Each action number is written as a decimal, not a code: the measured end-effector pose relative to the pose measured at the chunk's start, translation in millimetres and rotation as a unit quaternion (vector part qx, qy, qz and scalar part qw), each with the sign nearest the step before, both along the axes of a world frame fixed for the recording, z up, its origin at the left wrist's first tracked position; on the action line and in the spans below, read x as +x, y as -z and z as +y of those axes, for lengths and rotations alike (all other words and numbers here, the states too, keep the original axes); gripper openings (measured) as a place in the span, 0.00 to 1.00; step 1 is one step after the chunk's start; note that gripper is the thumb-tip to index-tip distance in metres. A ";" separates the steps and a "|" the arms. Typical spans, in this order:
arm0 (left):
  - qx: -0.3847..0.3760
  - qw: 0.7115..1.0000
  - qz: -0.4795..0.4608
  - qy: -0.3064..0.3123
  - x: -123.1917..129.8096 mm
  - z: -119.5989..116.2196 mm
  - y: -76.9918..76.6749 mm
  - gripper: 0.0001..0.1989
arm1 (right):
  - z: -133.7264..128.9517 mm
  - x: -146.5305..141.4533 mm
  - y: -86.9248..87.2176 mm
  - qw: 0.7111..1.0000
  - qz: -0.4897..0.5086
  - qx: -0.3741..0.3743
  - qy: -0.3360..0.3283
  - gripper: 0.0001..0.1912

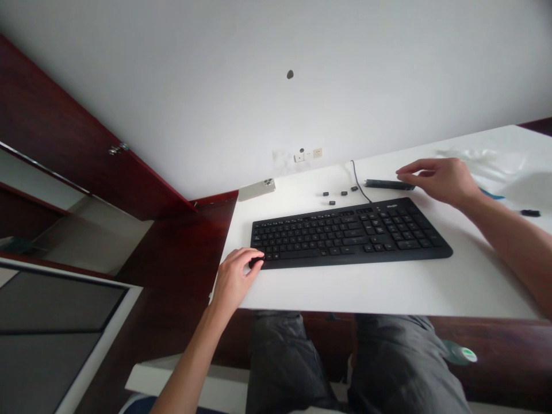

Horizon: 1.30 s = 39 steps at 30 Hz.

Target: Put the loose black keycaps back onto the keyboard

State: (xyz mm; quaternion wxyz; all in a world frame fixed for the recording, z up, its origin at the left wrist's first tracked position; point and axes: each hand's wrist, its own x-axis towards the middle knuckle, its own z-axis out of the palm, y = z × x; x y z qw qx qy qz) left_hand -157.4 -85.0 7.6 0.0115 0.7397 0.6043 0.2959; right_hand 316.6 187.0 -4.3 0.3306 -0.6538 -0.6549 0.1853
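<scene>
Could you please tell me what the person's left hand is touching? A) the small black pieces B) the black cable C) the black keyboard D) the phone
C: the fingertips of the left hand rest on the near left corner of the black keyboard.

White desk (pixel 345 287): black kbd (pixel 345 236), loose keycaps (pixel 344 193), phone (pixel 257 189).

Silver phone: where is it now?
In the head view, the silver phone lies at the white desk's far left corner, beyond the black keyboard's left end, left of the small black pieces.
</scene>
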 end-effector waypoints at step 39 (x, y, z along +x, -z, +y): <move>0.125 0.990 0.042 -0.056 19.8 -12.9 14.7 0.05 | -1.8 -2.9 -5.4 0.999 -0.028 -0.018 0.029 0.09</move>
